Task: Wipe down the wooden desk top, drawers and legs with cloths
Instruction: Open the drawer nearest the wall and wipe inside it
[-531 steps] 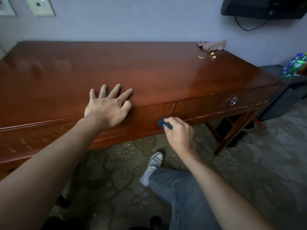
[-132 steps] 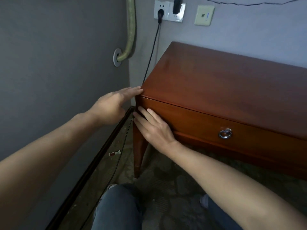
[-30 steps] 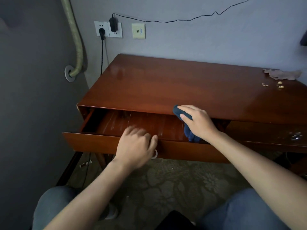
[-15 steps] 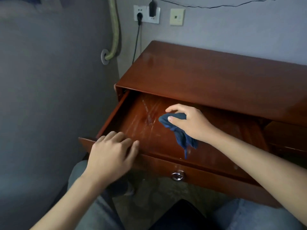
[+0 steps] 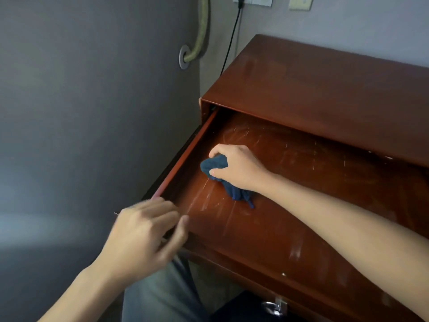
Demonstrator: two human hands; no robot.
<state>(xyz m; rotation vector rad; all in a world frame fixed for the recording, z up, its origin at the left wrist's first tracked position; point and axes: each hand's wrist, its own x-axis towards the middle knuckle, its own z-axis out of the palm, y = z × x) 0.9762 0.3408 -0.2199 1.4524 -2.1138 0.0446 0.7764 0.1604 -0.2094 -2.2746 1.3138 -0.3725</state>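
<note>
The red-brown wooden desk [image 5: 325,89] stands against the wall with its left drawer [image 5: 290,205] pulled far out. The drawer's bottom is scratched and streaked pale. My right hand [image 5: 236,168] is inside the drawer near its left side and grips a bunched dark blue cloth [image 5: 222,175], which lies on the drawer bottom. My left hand [image 5: 144,238] is blurred at the drawer's front left corner, fingers loosely curled at the front edge; whether it grips the edge cannot be made out.
A grey wall [image 5: 92,112] runs close along the desk's left side. A greenish pipe [image 5: 202,29] and a black power cord [image 5: 232,38] hang at the corner. The drawer's metal ring pull [image 5: 274,307] shows at the bottom. My jeans-clad knee [image 5: 162,296] is below the drawer.
My right hand has lowered the cloth onto the drawer bottom, nearer the left side. The view has come closer and turned down. My left hand stays at the front corner, now blurred.
</note>
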